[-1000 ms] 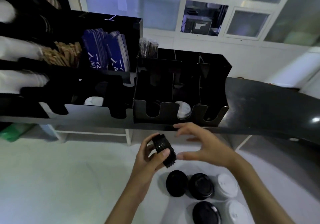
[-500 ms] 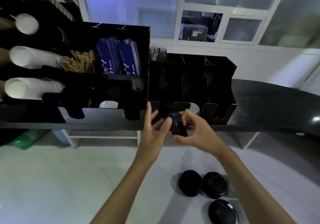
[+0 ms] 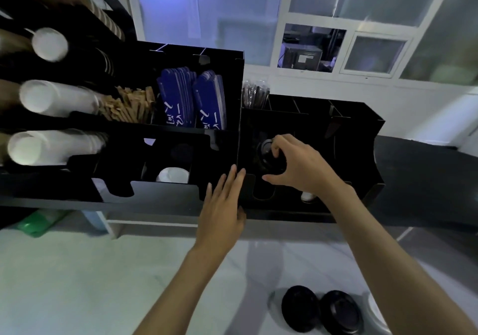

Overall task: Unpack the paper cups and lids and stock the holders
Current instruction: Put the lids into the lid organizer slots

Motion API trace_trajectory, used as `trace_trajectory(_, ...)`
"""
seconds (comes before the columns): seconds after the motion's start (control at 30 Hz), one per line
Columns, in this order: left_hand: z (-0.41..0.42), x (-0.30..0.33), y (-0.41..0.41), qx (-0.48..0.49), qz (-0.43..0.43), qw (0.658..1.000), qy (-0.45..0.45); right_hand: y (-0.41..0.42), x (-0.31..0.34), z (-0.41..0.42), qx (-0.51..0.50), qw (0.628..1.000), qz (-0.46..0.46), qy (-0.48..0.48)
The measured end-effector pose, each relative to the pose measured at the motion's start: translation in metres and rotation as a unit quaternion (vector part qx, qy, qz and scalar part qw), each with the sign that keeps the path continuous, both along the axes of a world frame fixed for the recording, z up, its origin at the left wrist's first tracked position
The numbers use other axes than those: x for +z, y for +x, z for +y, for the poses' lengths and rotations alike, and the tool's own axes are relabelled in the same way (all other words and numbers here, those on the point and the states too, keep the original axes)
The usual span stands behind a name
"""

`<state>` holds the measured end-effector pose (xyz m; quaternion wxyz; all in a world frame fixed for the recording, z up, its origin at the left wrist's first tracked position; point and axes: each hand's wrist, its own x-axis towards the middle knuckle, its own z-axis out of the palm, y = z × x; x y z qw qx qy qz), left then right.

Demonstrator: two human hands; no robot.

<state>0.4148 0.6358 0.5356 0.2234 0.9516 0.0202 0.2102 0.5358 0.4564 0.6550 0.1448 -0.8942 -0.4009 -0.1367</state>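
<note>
My right hand (image 3: 297, 165) grips a stack of black lids (image 3: 269, 157) inside the left slot of the black lid holder (image 3: 362, 127) on the counter. My left hand (image 3: 222, 205) lies flat with straight fingers against the holder's front left corner and holds nothing. A white lid (image 3: 307, 196) shows in the slot to the right, partly behind my right wrist. More black lids (image 3: 300, 309) lie on the floor below, with another black lid (image 3: 341, 312) beside them. White paper cups (image 3: 54, 99) lie stacked sideways in the rack at far left.
A second black organiser (image 3: 165, 195) to the left holds blue sleeves (image 3: 191, 102), wooden stirrers (image 3: 129, 107) and a white lid (image 3: 173, 175). Wrapped straws (image 3: 254, 95) stand behind the lid holder. The dark counter (image 3: 419, 179) runs off to the right.
The stack of black lids went from both hands in front of the holder into its left slot, held by my right hand alone. My left hand let go and moved to the holder's corner.
</note>
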Motion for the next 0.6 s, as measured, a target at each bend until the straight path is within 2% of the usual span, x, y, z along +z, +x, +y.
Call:
trace_trajectory(0.23, -0.009, -0.008, 0.001, 0.01, -0.032, 0.998, -0.048, 0.018, -0.013, 0.021, 0.003, 0.991, -0.082, -0.105)
trace_trajectory(0.43, -0.012, -0.012, 0.003, -0.011, -0.041, 0.991, -0.125, 0.025, -0.029, 0.035, -0.026, 0.979, -0.023, -0.203)
trace_trajectory(0.6, -0.013, -0.013, 0.006, -0.005, -0.048, 0.991, -0.128, 0.021, -0.045, 0.044, -0.062, 0.968, -0.025, -0.243)
